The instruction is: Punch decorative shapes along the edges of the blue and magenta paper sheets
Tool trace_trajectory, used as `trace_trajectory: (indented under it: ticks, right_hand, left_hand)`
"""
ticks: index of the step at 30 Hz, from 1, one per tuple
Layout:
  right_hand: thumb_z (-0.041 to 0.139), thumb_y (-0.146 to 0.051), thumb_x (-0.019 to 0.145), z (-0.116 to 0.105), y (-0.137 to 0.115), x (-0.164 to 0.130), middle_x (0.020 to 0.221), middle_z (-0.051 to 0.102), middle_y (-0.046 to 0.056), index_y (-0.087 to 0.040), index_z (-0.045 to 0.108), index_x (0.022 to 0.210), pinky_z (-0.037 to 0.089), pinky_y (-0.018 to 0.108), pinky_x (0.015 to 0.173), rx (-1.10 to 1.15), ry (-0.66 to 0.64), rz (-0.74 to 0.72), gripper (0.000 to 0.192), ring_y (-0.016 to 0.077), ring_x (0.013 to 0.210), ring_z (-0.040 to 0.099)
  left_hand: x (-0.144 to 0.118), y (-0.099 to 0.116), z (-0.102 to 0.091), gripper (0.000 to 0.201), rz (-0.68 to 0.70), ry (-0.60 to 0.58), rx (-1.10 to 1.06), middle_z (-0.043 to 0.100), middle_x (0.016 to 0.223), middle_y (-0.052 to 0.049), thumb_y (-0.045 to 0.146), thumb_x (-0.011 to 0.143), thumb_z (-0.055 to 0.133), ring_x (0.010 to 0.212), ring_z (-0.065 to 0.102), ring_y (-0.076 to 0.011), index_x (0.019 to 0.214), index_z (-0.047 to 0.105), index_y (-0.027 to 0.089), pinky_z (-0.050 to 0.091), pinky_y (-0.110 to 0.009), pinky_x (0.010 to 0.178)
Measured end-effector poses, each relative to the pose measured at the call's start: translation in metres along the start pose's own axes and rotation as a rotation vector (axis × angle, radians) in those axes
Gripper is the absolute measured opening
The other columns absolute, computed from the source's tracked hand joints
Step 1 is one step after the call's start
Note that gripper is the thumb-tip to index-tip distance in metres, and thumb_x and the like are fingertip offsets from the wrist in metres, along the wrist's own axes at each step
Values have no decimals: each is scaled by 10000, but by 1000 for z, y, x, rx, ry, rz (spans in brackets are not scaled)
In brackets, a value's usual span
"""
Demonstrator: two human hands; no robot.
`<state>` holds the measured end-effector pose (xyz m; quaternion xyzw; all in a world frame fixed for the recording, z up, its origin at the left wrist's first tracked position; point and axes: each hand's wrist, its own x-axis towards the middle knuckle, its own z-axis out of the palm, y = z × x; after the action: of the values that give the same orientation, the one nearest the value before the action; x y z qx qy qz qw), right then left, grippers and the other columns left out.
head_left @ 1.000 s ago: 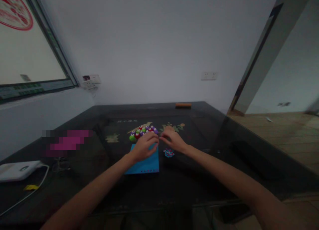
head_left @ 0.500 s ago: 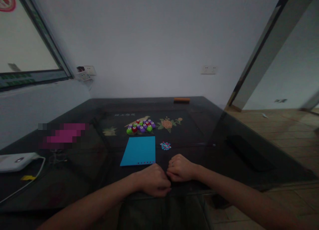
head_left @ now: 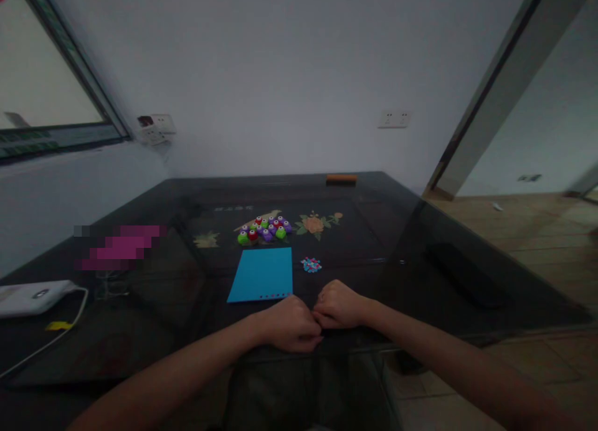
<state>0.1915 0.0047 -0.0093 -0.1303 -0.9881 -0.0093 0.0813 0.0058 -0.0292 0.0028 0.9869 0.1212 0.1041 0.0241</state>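
Observation:
My left hand (head_left: 293,324) rests as a loose fist at the front edge of the dark table, knuckles up. Beside it my right hand (head_left: 340,304) is also curled closed, its thumb side against or very near the left fist. Nothing shows sticking out of either hand. Just beyond the left fist lies a blue sheet (head_left: 264,272) with a row of small dark dots along its near edge. A little pile of pink, blue and white bits (head_left: 311,265) lies to the right of the sheet. Behind the sheet several green, red and purple balls with eye-like spots (head_left: 264,228) sit clustered together.
A white device (head_left: 35,298) with a cable and a blurred pink patch (head_left: 124,244) are at the left. A long black object (head_left: 465,274) lies at the right. An orange-brown block (head_left: 341,179) sits at the table's far edge, before the wall (head_left: 280,82).
The whole view has shifted slightly, with the table and both hands appearing a bit higher. Both fists keep their pose, and the objects on the table stay where they were.

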Motion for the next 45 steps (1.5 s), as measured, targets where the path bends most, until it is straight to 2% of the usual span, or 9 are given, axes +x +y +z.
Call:
trace_trajectory:
  ticks: [4,45]
  right_hand:
    - [450,-253,838,-1,0,0,599,667,32,-164,588,578,247,259,515,12,-30,33,308,110,500,531]
    - [432,-270,855,-1,0,-2,592,657,36,-159,606,608,251,244,512,0,-11,43,322,111,501,530]
  left_hand:
    - [0,0,0,224,-5,-4,-5,629,547,4,219,790,520,483,546,-110,568,528,188,308,-268,471]
    - [0,-1,1,234,-5,7,-41,624,550,-7,229,814,503,477,536,-111,589,549,184,337,-250,485]
